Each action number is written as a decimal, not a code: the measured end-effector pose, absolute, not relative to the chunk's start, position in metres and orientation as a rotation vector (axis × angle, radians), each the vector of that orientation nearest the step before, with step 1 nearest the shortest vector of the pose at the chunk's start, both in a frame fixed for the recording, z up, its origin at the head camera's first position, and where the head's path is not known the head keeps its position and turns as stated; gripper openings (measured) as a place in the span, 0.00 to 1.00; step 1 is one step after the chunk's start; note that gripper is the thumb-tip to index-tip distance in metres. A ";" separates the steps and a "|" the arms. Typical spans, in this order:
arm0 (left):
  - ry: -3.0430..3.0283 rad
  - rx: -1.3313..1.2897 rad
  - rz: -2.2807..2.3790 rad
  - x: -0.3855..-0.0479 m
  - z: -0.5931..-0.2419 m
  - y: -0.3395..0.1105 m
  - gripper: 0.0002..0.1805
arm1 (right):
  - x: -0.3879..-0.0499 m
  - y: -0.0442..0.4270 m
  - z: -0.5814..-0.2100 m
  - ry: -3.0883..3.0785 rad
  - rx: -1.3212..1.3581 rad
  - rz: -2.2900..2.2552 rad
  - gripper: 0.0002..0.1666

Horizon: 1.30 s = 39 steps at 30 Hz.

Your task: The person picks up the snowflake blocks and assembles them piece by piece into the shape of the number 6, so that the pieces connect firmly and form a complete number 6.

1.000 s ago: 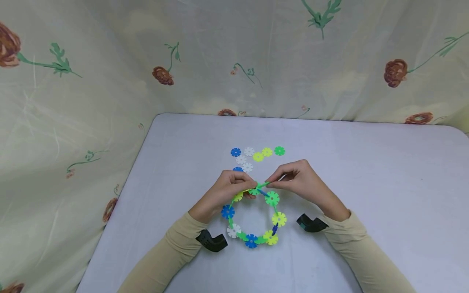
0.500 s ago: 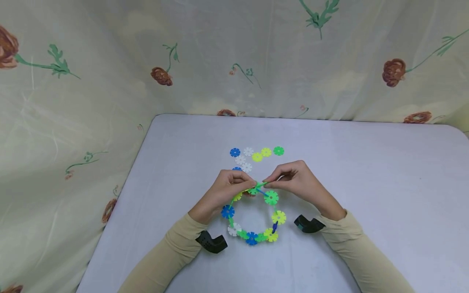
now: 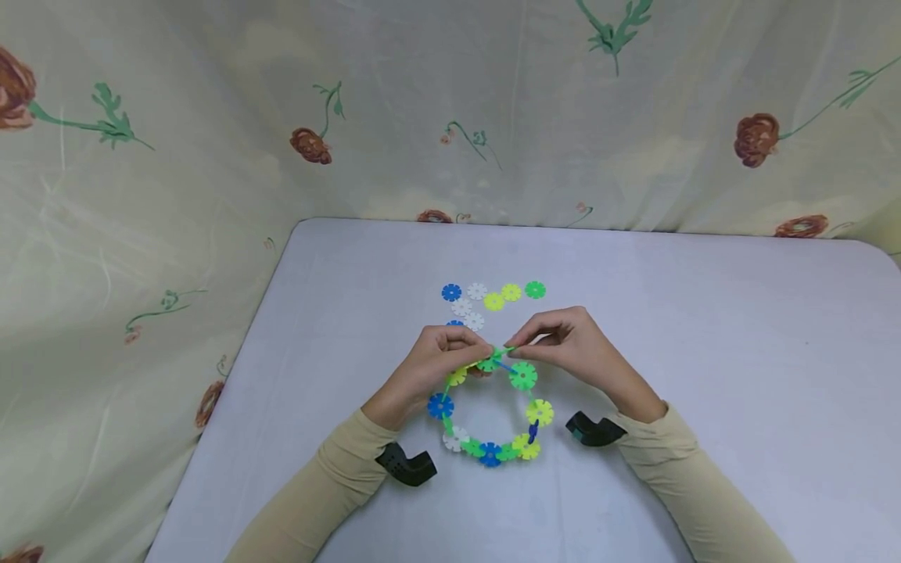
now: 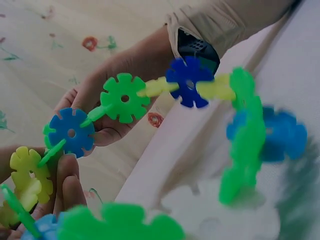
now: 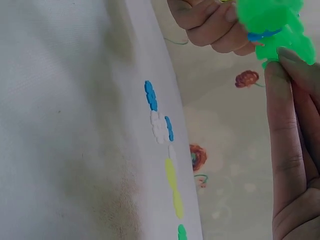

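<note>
A ring of interlocked flower-shaped plastic discs (image 3: 523,385) in green, yellow, blue and white hangs from the hands above the table. My left hand (image 3: 432,366) pinches the ring at its top, by a green disc and a yellow one. Opposite it, my right hand (image 3: 570,340) pinches the edge of a green disc (image 5: 285,47) between thumb and fingers. That disc touches the green and blue pieces at the top of the ring; whether it is slotted in cannot be told. In the left wrist view a blue disc (image 4: 62,127) sits in front of the right fingers.
Loose discs lie flat on the white table (image 3: 704,352) beyond the hands: blue (image 3: 451,292), white (image 3: 477,292), yellow (image 3: 511,292) and green (image 3: 535,290). One blue disc is partly hidden by the left hand. A flowered cloth (image 3: 394,102) hangs behind the table. Each wrist carries a black device (image 3: 407,464).
The lower part of the ring has swung slightly right and upward. My right hand has shifted a little toward the left one. Both grips look the same, and the loose discs stay put.
</note>
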<state>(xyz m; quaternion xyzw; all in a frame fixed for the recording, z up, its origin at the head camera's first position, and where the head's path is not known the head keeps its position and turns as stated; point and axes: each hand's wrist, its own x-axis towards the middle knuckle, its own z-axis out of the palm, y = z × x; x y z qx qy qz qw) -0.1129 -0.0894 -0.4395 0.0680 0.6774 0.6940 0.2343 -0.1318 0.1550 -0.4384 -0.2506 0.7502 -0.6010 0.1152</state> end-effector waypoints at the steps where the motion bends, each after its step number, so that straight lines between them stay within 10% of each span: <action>1: 1.847 0.184 1.911 -0.113 -0.439 -0.089 0.10 | -0.132 0.155 -0.438 2.196 -0.738 -1.764 0.04; 39: 1.856 0.204 1.927 -0.113 -0.442 -0.090 0.11 | -0.159 0.176 -0.449 2.393 -0.520 -1.551 0.12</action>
